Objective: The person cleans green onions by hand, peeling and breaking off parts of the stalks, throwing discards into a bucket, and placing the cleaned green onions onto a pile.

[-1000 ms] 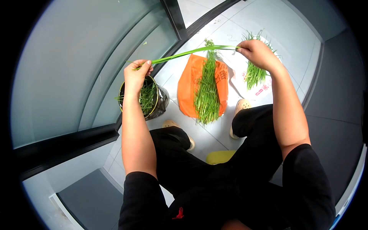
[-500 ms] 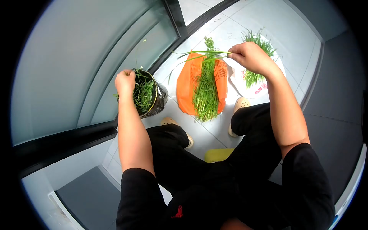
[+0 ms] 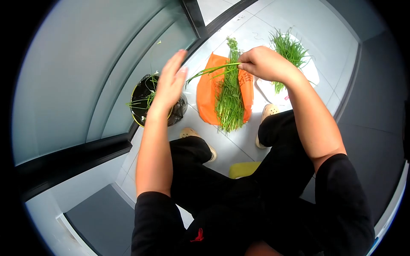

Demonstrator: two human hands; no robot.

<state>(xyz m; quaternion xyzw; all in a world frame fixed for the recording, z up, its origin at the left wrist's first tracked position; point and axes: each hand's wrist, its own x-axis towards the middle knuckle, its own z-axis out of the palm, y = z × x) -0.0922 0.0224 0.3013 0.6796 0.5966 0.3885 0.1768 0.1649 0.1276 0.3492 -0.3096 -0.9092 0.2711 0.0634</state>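
Head view, stalks [image 3: 215, 68] (pinched), in right hand [image 3: 262, 64]

The long leaves [image 3: 209, 70] were green, the bag [image 3: 207, 102] orange with dark lettering [image 3: 245, 80]. The shirt [image 3: 226, 234] was black with a red emblem [image 3: 198, 235].

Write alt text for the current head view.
Right hand pinching a few long green blades over a green bunch on an orange bag; open left hand raised near a black-lined bin. More greens lie on a white bag.
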